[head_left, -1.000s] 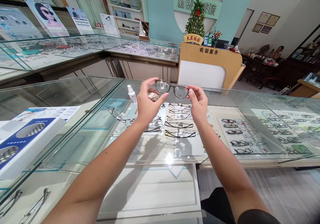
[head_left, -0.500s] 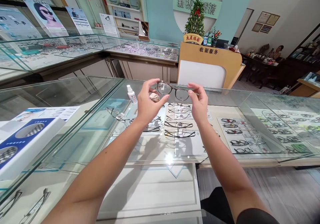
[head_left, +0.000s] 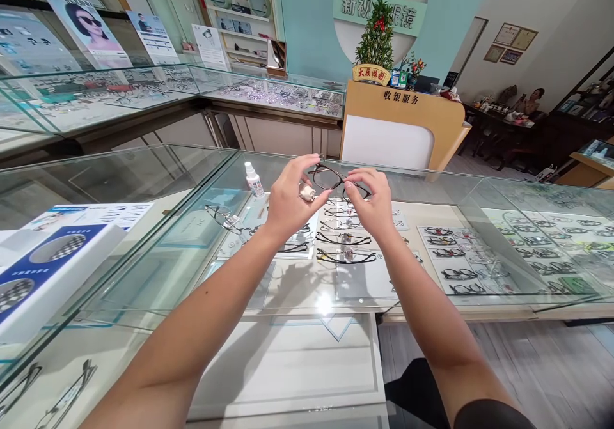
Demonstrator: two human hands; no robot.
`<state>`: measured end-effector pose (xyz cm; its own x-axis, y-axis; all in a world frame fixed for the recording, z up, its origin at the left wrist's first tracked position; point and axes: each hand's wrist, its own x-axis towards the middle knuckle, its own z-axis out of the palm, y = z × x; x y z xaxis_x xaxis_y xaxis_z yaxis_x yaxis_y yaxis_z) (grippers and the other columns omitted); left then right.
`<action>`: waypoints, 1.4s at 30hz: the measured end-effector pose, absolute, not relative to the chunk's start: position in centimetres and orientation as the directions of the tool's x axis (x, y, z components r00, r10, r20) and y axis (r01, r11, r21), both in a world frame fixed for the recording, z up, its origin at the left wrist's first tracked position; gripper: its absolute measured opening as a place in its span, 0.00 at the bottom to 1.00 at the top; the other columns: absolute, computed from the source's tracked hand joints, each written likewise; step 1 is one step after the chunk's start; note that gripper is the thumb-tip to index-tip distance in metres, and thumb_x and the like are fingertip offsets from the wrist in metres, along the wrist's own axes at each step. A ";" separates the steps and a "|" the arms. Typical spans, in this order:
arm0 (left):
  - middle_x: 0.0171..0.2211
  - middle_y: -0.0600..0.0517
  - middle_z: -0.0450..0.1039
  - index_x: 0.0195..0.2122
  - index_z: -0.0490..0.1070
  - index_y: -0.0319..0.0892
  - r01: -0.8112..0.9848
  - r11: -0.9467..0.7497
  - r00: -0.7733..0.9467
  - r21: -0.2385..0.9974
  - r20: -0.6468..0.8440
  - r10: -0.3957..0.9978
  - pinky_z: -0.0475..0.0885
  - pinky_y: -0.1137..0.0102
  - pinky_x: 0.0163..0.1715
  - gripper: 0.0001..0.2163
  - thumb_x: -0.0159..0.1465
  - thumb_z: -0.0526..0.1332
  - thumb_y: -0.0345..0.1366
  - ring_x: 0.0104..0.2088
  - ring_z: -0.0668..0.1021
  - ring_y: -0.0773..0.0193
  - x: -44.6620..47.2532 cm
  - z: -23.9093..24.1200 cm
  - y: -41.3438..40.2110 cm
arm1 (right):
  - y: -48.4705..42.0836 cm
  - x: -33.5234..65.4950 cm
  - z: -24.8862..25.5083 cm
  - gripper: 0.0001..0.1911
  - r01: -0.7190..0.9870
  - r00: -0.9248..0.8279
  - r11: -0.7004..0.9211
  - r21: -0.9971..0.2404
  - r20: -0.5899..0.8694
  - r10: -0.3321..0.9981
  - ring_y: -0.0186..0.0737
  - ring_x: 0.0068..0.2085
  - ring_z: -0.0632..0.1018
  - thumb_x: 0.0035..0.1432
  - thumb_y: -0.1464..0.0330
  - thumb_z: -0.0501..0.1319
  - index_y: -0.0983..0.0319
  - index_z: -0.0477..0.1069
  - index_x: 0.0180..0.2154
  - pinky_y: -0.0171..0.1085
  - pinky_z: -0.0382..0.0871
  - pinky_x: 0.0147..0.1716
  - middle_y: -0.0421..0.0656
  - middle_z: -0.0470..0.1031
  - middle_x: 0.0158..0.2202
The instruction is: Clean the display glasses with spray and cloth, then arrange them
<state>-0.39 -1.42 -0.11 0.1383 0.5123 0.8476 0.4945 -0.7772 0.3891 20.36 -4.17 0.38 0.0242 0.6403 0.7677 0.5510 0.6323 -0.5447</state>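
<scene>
Both my hands hold one pair of dark-framed glasses [head_left: 330, 178] above the glass counter [head_left: 158, 237]. My left hand [head_left: 288, 200] pinches the left lens rim with thumb and fingers, and a small crumpled cloth [head_left: 307, 192] sits tucked under its fingers. My right hand [head_left: 371, 204] pinches the frame near the right lens. The glasses tilt with their lenses facing down towards the counter. Under the glass lie rows of other spectacle frames [head_left: 343, 240].
A small white spray bottle [head_left: 254, 180] stands on the counter left of my hands. A loose pair of glasses [head_left: 223, 218] lies nearby. A blue-and-white box [head_left: 43, 269] is at the left. A wooden cashier desk [head_left: 407, 125] with a plant [head_left: 377, 36] stands behind.
My hands have lowered the glasses a little and drawn closer together. The frame has tipped from upright and facing me to lying flatter over the counter.
</scene>
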 end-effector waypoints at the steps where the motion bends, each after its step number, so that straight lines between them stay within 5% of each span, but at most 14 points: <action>1: 0.66 0.44 0.76 0.62 0.71 0.48 0.492 -0.772 0.141 0.402 0.839 0.526 0.80 0.56 0.51 0.27 0.63 0.74 0.41 0.36 0.81 0.61 -0.4 -0.1 -1.5 | -4.2 20.4 0.4 0.09 0.555 0.021 0.628 -0.546 0.763 0.646 0.51 0.54 0.79 0.72 0.60 0.64 0.54 0.80 0.39 0.54 0.66 0.60 0.43 0.84 0.49; 10: 0.64 0.46 0.77 0.62 0.71 0.48 0.422 -0.769 0.147 0.480 0.801 0.581 0.80 0.60 0.49 0.28 0.62 0.74 0.37 0.36 0.80 0.63 -0.4 0.0 -1.5 | -4.0 20.5 0.3 0.09 0.492 -0.030 0.643 -0.586 0.727 0.686 0.51 0.58 0.77 0.73 0.61 0.62 0.55 0.78 0.39 0.54 0.66 0.63 0.44 0.83 0.53; 19: 0.48 0.50 0.82 0.63 0.73 0.48 0.408 -0.711 0.122 0.573 0.737 0.665 0.79 0.63 0.43 0.29 0.59 0.75 0.37 0.36 0.81 0.61 -0.5 -0.1 -1.5 | -3.7 20.6 0.2 0.11 0.464 -0.065 0.633 -0.620 0.689 0.722 0.52 0.58 0.77 0.73 0.59 0.61 0.56 0.77 0.40 0.54 0.69 0.62 0.46 0.83 0.55; 25: 0.59 0.47 0.80 0.63 0.70 0.48 0.317 -0.723 0.155 0.614 0.718 0.678 0.81 0.62 0.48 0.29 0.60 0.73 0.37 0.42 0.84 0.59 -0.4 0.0 -1.4 | -3.5 20.7 0.1 0.12 0.439 -0.083 0.643 -0.628 0.684 0.724 0.51 0.58 0.77 0.74 0.58 0.60 0.56 0.76 0.39 0.53 0.68 0.61 0.46 0.83 0.55; 31: 0.59 0.44 0.80 0.62 0.69 0.48 0.245 -0.733 0.191 0.635 0.709 0.679 0.78 0.66 0.35 0.28 0.60 0.72 0.36 0.31 0.80 0.66 -0.6 0.3 -1.3 | -3.3 20.8 -0.1 0.14 0.358 -0.110 0.599 -0.716 0.605 0.789 0.50 0.56 0.79 0.73 0.54 0.61 0.56 0.77 0.39 0.53 0.69 0.61 0.45 0.85 0.55; 37: 0.55 0.45 0.82 0.62 0.68 0.49 0.184 -0.719 0.199 0.671 0.690 0.695 0.77 0.68 0.32 0.31 0.59 0.75 0.36 0.33 0.80 0.65 -0.6 -0.1 -0.9 | -3.2 20.9 -0.1 0.16 0.312 -0.081 0.595 -0.740 0.604 0.793 0.51 0.58 0.79 0.71 0.52 0.64 0.57 0.79 0.38 0.53 0.68 0.61 0.46 0.83 0.57; 42: 0.55 0.43 0.82 0.63 0.67 0.47 0.113 -0.671 0.217 0.732 0.641 0.736 0.75 0.70 0.29 0.32 0.58 0.75 0.37 0.31 0.79 0.66 -0.7 0.2 -1.1 | -3.1 20.9 0.1 0.23 0.117 -0.107 0.501 -0.857 0.491 0.865 0.47 0.49 0.82 0.65 0.44 0.69 0.58 0.79 0.38 0.47 0.72 0.54 0.46 0.85 0.50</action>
<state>-0.72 -1.08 0.15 0.2166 0.7360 0.6414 0.1127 -0.6714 0.7325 20.85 -3.15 0.10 -0.1074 0.8646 0.4909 0.1166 0.5013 -0.8574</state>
